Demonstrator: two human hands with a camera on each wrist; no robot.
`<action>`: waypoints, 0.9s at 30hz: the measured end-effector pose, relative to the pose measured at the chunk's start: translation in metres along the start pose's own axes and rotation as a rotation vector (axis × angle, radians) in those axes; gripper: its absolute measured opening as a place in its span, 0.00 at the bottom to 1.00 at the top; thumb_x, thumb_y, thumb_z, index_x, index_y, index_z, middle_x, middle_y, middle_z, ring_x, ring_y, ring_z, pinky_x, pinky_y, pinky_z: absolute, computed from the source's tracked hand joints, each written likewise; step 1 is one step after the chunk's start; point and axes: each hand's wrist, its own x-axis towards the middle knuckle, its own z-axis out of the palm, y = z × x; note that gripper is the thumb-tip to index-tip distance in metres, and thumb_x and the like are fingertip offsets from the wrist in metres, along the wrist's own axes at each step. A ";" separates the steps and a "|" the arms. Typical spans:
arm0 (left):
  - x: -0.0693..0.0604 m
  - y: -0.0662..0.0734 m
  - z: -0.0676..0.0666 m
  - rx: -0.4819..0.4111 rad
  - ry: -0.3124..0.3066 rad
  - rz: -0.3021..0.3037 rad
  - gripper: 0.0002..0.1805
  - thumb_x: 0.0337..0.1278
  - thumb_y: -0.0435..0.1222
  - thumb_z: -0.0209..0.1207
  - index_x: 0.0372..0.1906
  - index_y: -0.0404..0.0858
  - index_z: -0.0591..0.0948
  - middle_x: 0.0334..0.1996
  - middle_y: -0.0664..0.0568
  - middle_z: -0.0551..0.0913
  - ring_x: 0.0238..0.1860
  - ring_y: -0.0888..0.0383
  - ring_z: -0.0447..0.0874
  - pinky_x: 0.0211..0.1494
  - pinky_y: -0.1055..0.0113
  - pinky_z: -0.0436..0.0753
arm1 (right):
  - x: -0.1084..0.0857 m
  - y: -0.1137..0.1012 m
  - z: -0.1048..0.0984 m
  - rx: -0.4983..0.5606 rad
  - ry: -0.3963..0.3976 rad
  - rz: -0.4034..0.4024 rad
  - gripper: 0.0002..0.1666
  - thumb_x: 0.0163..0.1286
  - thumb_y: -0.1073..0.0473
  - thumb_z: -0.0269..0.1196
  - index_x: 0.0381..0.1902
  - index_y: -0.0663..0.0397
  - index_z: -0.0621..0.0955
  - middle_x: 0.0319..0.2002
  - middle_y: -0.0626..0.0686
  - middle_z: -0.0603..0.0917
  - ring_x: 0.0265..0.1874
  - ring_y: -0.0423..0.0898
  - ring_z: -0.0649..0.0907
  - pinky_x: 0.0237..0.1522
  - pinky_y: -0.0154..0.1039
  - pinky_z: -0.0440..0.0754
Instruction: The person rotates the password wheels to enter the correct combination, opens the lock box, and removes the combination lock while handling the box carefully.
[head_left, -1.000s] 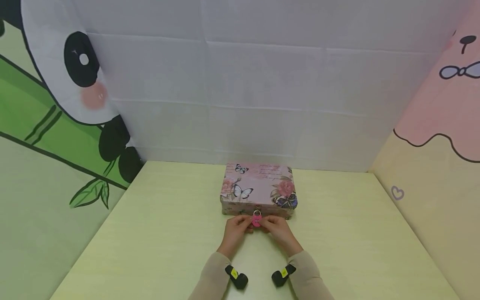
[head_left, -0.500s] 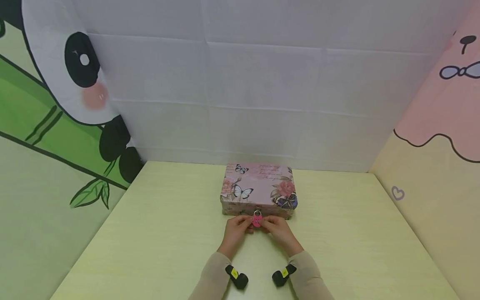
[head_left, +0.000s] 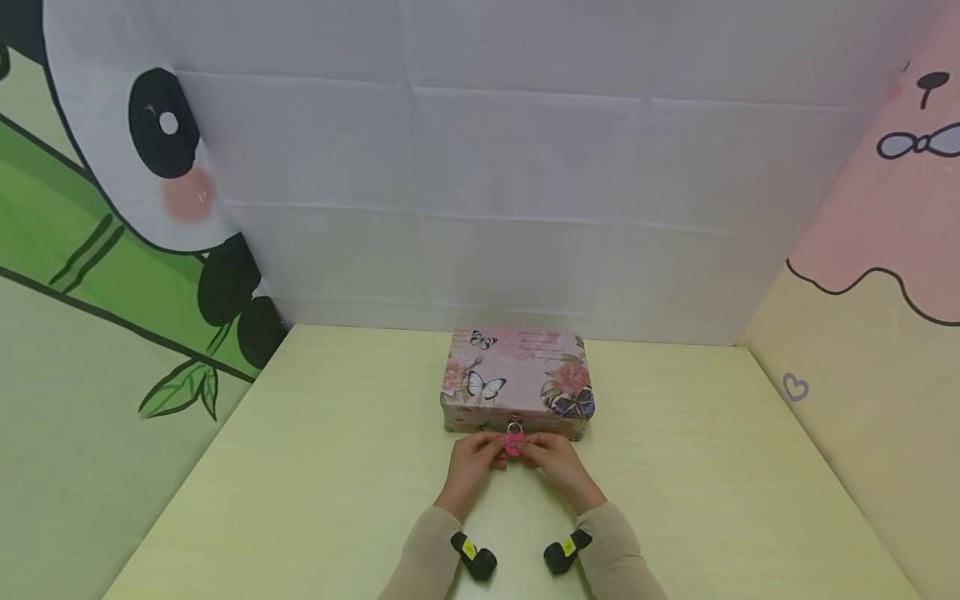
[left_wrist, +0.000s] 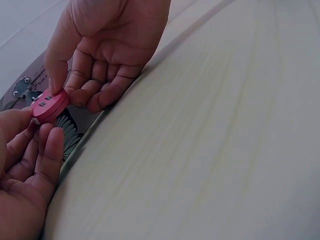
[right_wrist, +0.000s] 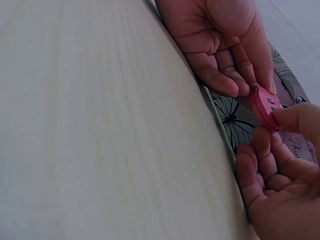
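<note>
A pink padlock (head_left: 513, 444) with small number dials hangs by its metal shackle at the front clasp of a floral, butterfly-printed box (head_left: 517, 367). My left hand (head_left: 472, 462) pinches the padlock's left side between thumb and fingers. On its right side, my right hand (head_left: 558, 467) pinches it the same way. In the left wrist view, my left hand (left_wrist: 25, 175) is at lower left, and the right hand (left_wrist: 107, 45) comes from the top. The right wrist view shows the dials on the padlock (right_wrist: 266, 107) between both thumbs. Whether the shackle is locked, I cannot tell.
The box stands on a pale yellow table (head_left: 337, 467), near a white back wall (head_left: 510, 183). A panda-printed panel (head_left: 112, 250) borders the left side and a pink-and-cream panel (head_left: 877, 333) the right. Each wrist wears a black strap-on camera.
</note>
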 end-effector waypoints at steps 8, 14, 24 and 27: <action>-0.005 0.010 0.001 -0.001 -0.006 0.007 0.11 0.67 0.25 0.57 0.40 0.15 0.80 0.26 0.47 0.83 0.25 0.61 0.81 0.33 0.70 0.85 | 0.001 0.002 -0.001 -0.007 0.013 0.028 0.12 0.70 0.67 0.59 0.41 0.78 0.81 0.35 0.53 0.85 0.33 0.41 0.79 0.38 0.36 0.80; -0.004 0.008 0.001 0.001 -0.008 0.014 0.11 0.67 0.25 0.56 0.40 0.15 0.80 0.27 0.46 0.83 0.25 0.61 0.81 0.33 0.70 0.85 | 0.000 0.001 0.000 -0.003 0.018 0.002 0.14 0.70 0.67 0.59 0.41 0.79 0.81 0.34 0.53 0.85 0.33 0.42 0.79 0.37 0.37 0.81; -0.005 0.009 0.002 -0.003 -0.001 0.014 0.11 0.67 0.25 0.57 0.41 0.14 0.80 0.28 0.47 0.84 0.25 0.61 0.82 0.33 0.70 0.86 | 0.001 0.002 0.002 0.011 0.072 0.029 0.15 0.73 0.64 0.58 0.40 0.77 0.82 0.32 0.51 0.84 0.31 0.42 0.79 0.37 0.37 0.80; -0.006 0.009 0.001 -0.001 -0.002 0.015 0.11 0.67 0.25 0.56 0.42 0.15 0.80 0.28 0.46 0.84 0.26 0.61 0.82 0.34 0.70 0.86 | 0.001 0.004 0.003 0.014 0.076 0.030 0.15 0.73 0.64 0.58 0.39 0.77 0.82 0.31 0.50 0.84 0.30 0.42 0.79 0.37 0.37 0.80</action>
